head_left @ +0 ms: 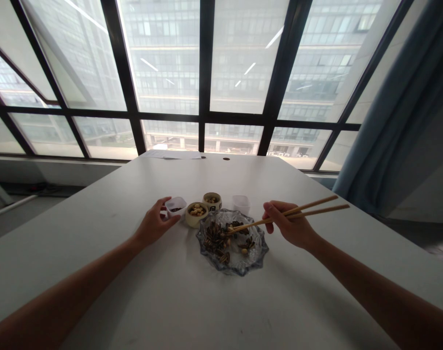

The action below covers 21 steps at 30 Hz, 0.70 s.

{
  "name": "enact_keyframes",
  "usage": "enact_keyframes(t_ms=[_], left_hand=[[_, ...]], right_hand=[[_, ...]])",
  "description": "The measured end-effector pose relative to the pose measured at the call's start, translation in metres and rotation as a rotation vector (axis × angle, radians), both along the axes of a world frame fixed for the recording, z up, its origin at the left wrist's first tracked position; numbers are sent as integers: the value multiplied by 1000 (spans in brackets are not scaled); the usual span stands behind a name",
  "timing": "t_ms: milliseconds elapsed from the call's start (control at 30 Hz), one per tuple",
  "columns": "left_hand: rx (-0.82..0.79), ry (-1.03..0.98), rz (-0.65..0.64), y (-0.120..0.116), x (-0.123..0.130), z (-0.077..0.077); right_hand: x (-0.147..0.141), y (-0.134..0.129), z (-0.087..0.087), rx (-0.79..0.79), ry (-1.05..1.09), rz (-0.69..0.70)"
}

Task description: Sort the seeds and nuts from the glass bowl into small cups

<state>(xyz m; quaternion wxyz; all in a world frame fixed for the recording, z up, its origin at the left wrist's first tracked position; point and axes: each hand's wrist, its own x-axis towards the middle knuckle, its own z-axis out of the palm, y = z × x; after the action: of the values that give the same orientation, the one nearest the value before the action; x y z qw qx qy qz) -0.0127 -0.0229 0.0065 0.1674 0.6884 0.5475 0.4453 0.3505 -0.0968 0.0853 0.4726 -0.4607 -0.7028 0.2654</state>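
Observation:
My right hand (287, 224) is closed around a pair of wooden chopsticks (312, 207). Their tips reach into a scalloped clear glass plate (256, 264) and touch the sunflower seeds (214, 236) heaped on its left. More striped seeds and a few pale nuts (244, 251) lie elsewhere on the plate. My left hand (156, 219) grips a small translucent plastic cup (175, 206) by its side, thumb in front; some dark bits sit inside. Right of that cup stand a cream cup (192, 221) of pale nuts and another cream cup (216, 205) with dark lettering, also partly filled.
Another translucent plastic cup (240, 204) stands behind the glass plate. Paper sheets (173, 154) lie at the white table's (141, 301) far edge, near two dark round holes. Large framed windows (163, 58) rise beyond, and a blue curtain (385, 126) hangs at the right.

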Motion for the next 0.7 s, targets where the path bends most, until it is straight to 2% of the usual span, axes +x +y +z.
enact_keyframes(t_ms=[133, 267, 467, 533, 600, 700], left_hand=[[-10, -3, -10, -1, 0, 1], [-15, -9, -17, -3, 1, 4], [13, -19, -15, -4, 3, 3], [22, -16, -13, -4, 3, 3], [30, -19, -20, -4, 3, 2], [32, -22, -26, -3, 3, 1]], right_hand=[[2, 0, -3, 64, 22, -74], [-1, 6, -3, 193, 56, -145], [-33, 44, 11, 338, 132, -189], [-45, 57, 14, 319, 134, -173], [-53, 67, 15, 217, 51, -107], [-52, 73, 17, 147, 28, -99]])
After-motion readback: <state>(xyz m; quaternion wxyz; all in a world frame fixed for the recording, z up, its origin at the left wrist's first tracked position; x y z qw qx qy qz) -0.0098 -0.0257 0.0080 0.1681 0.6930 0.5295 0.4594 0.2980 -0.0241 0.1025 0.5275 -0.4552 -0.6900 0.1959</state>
